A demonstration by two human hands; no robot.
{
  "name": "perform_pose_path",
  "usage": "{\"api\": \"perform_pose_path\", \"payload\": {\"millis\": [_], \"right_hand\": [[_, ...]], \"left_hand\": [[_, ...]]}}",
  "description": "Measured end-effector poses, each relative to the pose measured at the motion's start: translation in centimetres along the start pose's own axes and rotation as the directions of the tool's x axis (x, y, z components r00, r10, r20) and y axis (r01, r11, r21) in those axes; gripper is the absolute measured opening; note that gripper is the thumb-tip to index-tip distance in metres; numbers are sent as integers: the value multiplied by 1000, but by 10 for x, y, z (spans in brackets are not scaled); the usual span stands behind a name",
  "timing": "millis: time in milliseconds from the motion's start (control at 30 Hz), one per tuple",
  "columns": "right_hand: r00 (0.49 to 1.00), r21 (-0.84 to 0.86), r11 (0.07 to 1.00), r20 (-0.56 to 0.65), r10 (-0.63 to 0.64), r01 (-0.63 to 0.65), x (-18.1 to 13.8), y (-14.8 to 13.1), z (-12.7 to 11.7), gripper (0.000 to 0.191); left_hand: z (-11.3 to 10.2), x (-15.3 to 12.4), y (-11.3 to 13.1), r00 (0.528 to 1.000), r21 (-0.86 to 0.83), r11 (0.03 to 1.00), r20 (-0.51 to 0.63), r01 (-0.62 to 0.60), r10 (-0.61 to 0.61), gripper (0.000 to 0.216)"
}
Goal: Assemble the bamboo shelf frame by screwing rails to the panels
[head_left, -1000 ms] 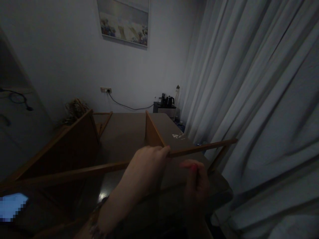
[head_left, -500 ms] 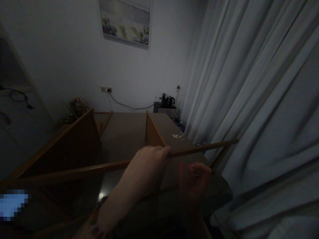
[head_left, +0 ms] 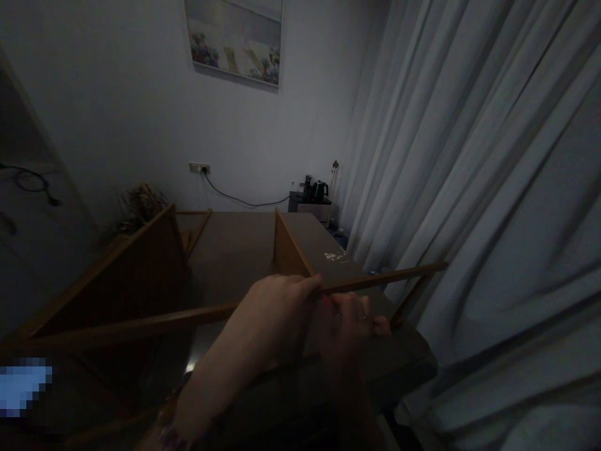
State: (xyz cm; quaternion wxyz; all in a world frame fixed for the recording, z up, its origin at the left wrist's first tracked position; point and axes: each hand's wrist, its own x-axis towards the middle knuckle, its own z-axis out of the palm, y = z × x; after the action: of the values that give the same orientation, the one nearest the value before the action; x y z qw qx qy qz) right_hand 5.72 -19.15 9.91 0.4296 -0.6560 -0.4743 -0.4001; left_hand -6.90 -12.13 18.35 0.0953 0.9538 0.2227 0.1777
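Observation:
A long brown wooden rail (head_left: 389, 276) crosses in front of me, part of a wooden frame lying on a dark table. My left hand (head_left: 282, 300) is wrapped over the rail where an upright wooden panel (head_left: 293, 244) meets it. Close beside it, my right hand (head_left: 350, 322) is closed, its thumb and forefinger pinched together just below the rail. Whatever sits between those fingertips is too small and dark to make out. A ring (head_left: 363, 313) shows on the right hand. Another wooden panel (head_left: 113, 275) stands at the left of the frame.
Small pale pieces (head_left: 334, 256) lie scattered on the table (head_left: 225, 244). Behind it, a kettle (head_left: 320, 190) stands on a small cabinet (head_left: 312, 210). Grey curtains (head_left: 469, 156) hang along the right. A cable (head_left: 235, 199) runs from the wall socket (head_left: 200, 168).
My right hand has moved left and slightly up, to the rail beside my left hand. The left hand keeps its hold on the rail.

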Motion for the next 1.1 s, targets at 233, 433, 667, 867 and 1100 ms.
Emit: {"api": "perform_pose_path", "payload": {"millis": [233,433,667,867,1100], "right_hand": [[1000,-85,996,12,7,-6,11,-6,0,34],[1000,-126,992,4,-11,11,10,-8,3,33],[991,-110,985,-5,-134,132,10,7,4,30],[971,-147,970,-110,-212,195,16,21,1,30],[971,-95,972,-86,-225,217,12,21,0,27]], "left_hand": [[-4,-1,1,1000,-35,999,-3,-4,3,37],[-2,-1,-1,999,-35,998,-19,-45,45,36],[-1,-2,-1,998,-17,998,-36,-59,58,37],[1,-1,-1,998,6,999,-53,-39,39,37],[2,-2,-1,997,18,999,-58,-48,49,36]]}}
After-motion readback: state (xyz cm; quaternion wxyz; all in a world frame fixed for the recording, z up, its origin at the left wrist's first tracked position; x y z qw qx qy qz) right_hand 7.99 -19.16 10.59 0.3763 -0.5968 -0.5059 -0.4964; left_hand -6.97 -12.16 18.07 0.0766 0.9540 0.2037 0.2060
